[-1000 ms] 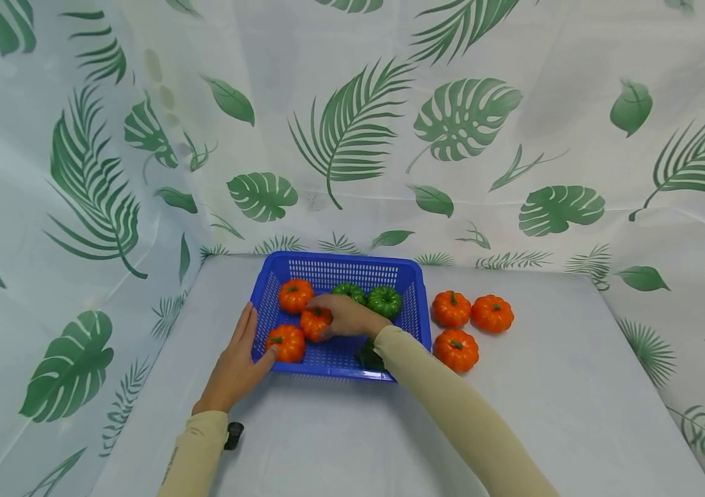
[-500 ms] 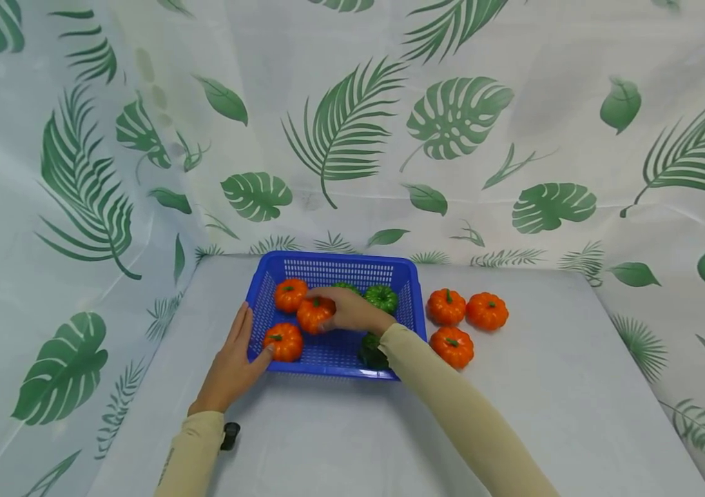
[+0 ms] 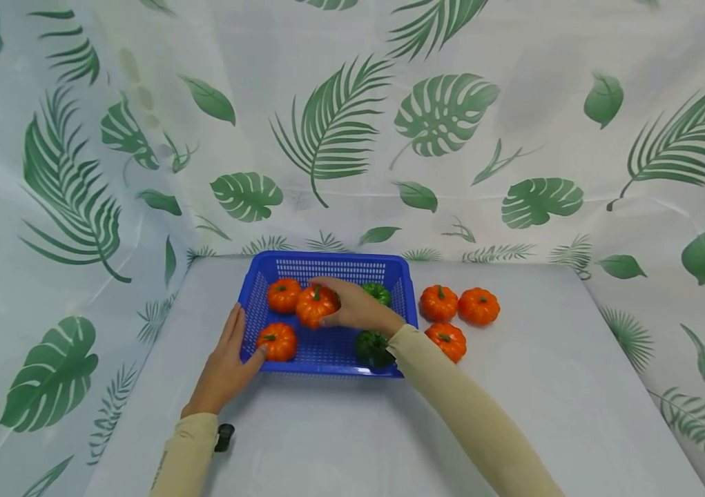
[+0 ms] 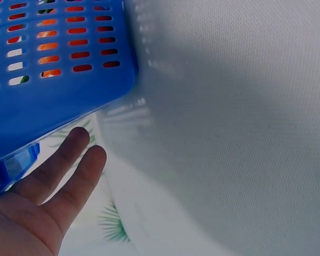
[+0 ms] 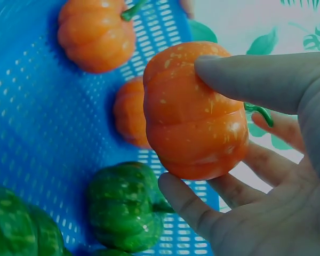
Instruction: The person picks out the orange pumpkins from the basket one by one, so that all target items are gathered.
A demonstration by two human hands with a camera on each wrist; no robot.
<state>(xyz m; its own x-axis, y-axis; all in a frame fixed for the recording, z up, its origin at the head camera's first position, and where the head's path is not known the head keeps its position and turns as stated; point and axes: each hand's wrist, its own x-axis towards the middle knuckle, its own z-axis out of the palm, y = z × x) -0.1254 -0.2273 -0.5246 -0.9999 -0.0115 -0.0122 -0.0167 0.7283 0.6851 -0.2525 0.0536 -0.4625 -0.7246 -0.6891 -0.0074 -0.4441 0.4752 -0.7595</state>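
Observation:
My right hand (image 3: 358,307) grips an orange toy pumpkin (image 3: 315,308) with a green stem, raised off the floor of a blue plastic basket (image 3: 333,369). In the right wrist view the thumb and fingers lie on opposite sides of this pumpkin (image 5: 197,122). My left hand (image 3: 223,373) rests at the basket's left side, fingers straight along the outside; in the left wrist view its thumb is hidden. Two more orange pumpkins sit inside at the left, one at the back (image 3: 284,295) and one in front (image 3: 277,342). Green pumpkins (image 3: 373,348) lie at the right, partly covered by my right arm.
Three orange pumpkins (image 3: 479,306) stand on the white table (image 3: 352,435), just right of the basket. A leaf-patterned curtain (image 3: 327,138) hangs behind the table and along its sides. A black object (image 3: 224,437) shows beside my left wrist.
My right hand has lifted the orange pumpkin up from the basket's floor, slightly toward the back. The left hand stays at the basket's side. The head view has shifted slightly.

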